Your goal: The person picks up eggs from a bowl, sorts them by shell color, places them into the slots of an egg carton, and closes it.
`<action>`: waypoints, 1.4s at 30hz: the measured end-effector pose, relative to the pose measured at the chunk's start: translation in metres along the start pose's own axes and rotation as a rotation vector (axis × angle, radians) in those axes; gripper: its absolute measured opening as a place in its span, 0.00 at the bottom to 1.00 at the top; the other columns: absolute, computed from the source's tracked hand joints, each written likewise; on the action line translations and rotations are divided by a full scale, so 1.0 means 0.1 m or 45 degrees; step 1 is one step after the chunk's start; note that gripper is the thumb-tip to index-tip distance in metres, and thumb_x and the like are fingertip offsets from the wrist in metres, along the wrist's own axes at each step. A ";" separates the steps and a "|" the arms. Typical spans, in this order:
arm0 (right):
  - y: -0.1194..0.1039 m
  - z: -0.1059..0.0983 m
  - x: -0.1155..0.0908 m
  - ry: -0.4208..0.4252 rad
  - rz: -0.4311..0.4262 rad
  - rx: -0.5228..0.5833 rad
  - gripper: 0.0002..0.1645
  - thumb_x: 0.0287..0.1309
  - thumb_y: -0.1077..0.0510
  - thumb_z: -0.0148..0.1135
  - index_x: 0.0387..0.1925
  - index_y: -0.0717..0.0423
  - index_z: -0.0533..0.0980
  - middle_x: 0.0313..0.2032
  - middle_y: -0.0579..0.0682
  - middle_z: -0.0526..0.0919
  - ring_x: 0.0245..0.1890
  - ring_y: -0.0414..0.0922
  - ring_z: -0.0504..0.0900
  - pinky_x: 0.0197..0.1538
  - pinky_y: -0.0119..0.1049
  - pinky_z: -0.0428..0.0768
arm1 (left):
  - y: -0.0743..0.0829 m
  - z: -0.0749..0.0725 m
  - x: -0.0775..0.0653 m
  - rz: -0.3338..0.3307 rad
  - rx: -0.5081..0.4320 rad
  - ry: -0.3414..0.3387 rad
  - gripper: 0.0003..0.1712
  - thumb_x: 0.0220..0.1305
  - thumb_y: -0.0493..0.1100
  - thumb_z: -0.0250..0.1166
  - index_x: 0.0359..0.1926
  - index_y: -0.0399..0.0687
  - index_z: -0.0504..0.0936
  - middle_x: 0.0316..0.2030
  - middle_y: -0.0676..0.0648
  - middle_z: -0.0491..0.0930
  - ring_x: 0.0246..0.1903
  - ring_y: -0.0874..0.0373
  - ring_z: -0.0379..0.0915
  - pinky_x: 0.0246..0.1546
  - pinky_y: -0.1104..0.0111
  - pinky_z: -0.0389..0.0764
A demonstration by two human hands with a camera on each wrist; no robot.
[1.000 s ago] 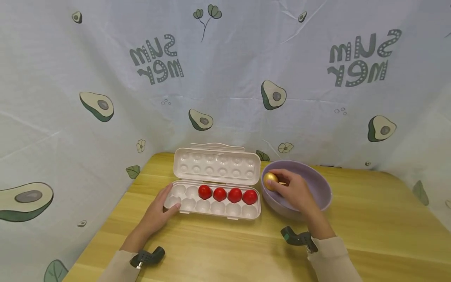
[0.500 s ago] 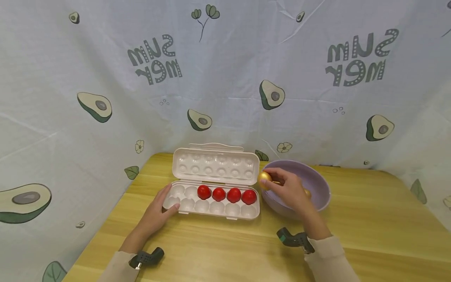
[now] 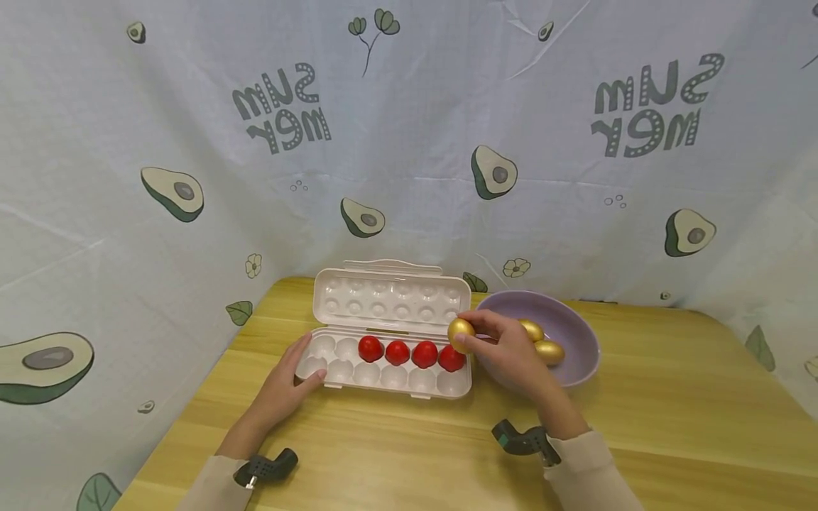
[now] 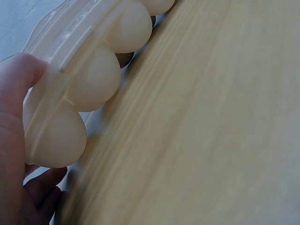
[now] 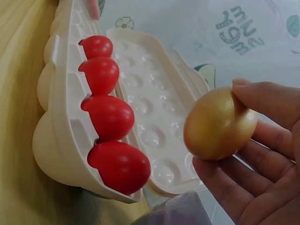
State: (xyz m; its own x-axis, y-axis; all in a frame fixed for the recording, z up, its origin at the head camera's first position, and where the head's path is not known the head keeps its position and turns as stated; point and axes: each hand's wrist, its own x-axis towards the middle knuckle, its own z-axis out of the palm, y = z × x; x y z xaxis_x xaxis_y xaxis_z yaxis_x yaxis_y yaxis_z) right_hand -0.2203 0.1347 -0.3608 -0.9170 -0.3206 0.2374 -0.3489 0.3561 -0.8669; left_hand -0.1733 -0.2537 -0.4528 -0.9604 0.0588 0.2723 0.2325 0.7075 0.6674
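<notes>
A golden egg is pinched between the thumb and fingers of my right hand, above the right end of the egg carton. The right wrist view shows this golden egg apart from the carton's cups. Several red eggs sit side by side in the carton's back row; the front row holds none. My left hand grips the carton's left end, and in the left wrist view its thumb lies on the rim with fingers curled below.
The carton's lid stands tipped back behind it. A purple bowl to the right contains golden eggs, two visible beyond my right hand. A printed cloth hangs behind the wooden table.
My right hand has carried the golden egg left from the bowl to above the carton's right end. Two golden eggs in the bowl have come into view. The left hand stays in place.
</notes>
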 end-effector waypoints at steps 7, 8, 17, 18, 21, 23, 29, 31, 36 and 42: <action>0.01 0.05 0.01 -0.026 -0.022 0.030 0.27 0.54 0.49 0.70 0.54 0.55 0.78 0.47 0.52 0.83 0.48 0.48 0.83 0.51 0.37 0.81 | 0.00 0.01 0.00 0.001 0.008 -0.004 0.46 0.64 0.55 0.62 0.74 0.42 0.52 0.71 0.35 0.54 0.69 0.35 0.51 0.65 0.39 0.54; 0.02 0.06 0.01 -0.025 -0.027 0.036 0.27 0.54 0.50 0.71 0.54 0.56 0.78 0.46 0.52 0.83 0.47 0.48 0.83 0.51 0.37 0.81 | 0.00 0.00 0.00 0.002 0.005 -0.002 0.46 0.64 0.55 0.62 0.74 0.42 0.52 0.71 0.35 0.54 0.69 0.35 0.51 0.65 0.39 0.54; 0.03 0.08 0.01 -0.042 -0.051 -0.002 0.26 0.54 0.51 0.71 0.53 0.56 0.78 0.45 0.51 0.84 0.46 0.47 0.83 0.49 0.34 0.81 | 0.02 -0.01 0.00 0.007 0.006 -0.003 0.45 0.64 0.55 0.61 0.74 0.41 0.52 0.71 0.34 0.54 0.69 0.35 0.51 0.65 0.39 0.53; 0.03 0.08 0.01 -0.048 -0.056 0.000 0.26 0.54 0.51 0.71 0.53 0.57 0.78 0.45 0.51 0.84 0.46 0.47 0.83 0.49 0.34 0.81 | 0.02 0.00 0.00 0.007 0.003 -0.003 0.46 0.64 0.55 0.61 0.74 0.41 0.52 0.71 0.34 0.54 0.69 0.35 0.51 0.65 0.39 0.53; 0.02 0.09 0.00 -0.063 -0.064 -0.002 0.26 0.54 0.52 0.71 0.53 0.57 0.78 0.44 0.51 0.84 0.47 0.47 0.83 0.48 0.34 0.82 | 0.01 0.00 0.00 0.010 -0.007 -0.001 0.46 0.64 0.55 0.61 0.74 0.41 0.52 0.71 0.34 0.54 0.69 0.35 0.51 0.65 0.39 0.53; 0.02 0.09 0.00 -0.070 -0.067 -0.015 0.26 0.53 0.52 0.71 0.52 0.57 0.78 0.44 0.50 0.84 0.47 0.47 0.83 0.48 0.35 0.82 | 0.01 0.00 0.00 0.014 -0.011 0.000 0.46 0.64 0.55 0.62 0.74 0.41 0.52 0.71 0.34 0.54 0.68 0.35 0.51 0.65 0.39 0.53; 0.01 0.12 -0.01 -0.128 -0.107 -0.130 0.25 0.55 0.54 0.70 0.53 0.58 0.78 0.47 0.50 0.83 0.47 0.48 0.82 0.50 0.47 0.81 | 0.01 -0.01 -0.01 0.012 -0.003 -0.002 0.46 0.64 0.55 0.62 0.74 0.40 0.53 0.71 0.35 0.55 0.68 0.35 0.52 0.65 0.38 0.54; 0.00 0.13 -0.02 -0.155 -0.115 -0.153 0.25 0.56 0.55 0.69 0.54 0.59 0.77 0.48 0.50 0.82 0.47 0.48 0.81 0.50 0.49 0.80 | 0.02 -0.01 -0.01 0.008 -0.003 -0.002 0.46 0.64 0.55 0.62 0.74 0.40 0.53 0.71 0.35 0.55 0.68 0.34 0.52 0.64 0.38 0.54; -0.01 0.15 -0.04 -0.190 -0.100 -0.176 0.24 0.57 0.55 0.67 0.55 0.57 0.78 0.49 0.48 0.82 0.48 0.47 0.80 0.52 0.51 0.78 | 0.02 -0.01 0.00 0.002 -0.007 -0.004 0.46 0.64 0.55 0.61 0.74 0.41 0.53 0.71 0.35 0.55 0.69 0.35 0.52 0.65 0.38 0.54; 0.01 0.19 -0.05 -0.247 -0.129 -0.196 0.20 0.57 0.56 0.67 0.51 0.57 0.80 0.45 0.46 0.83 0.44 0.45 0.79 0.49 0.44 0.79 | 0.02 -0.01 -0.01 -0.013 -0.020 -0.010 0.46 0.63 0.55 0.62 0.74 0.42 0.53 0.71 0.36 0.54 0.69 0.36 0.51 0.65 0.39 0.53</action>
State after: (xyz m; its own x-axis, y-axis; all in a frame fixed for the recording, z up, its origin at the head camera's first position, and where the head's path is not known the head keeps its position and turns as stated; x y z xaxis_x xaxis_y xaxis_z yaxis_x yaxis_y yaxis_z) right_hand -0.2127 0.1201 -0.3705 -0.8268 -0.5183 0.2185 -0.4760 0.4379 -0.7627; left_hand -0.1719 -0.2533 -0.4509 -0.9639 0.0570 0.2601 0.2250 0.6970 0.6808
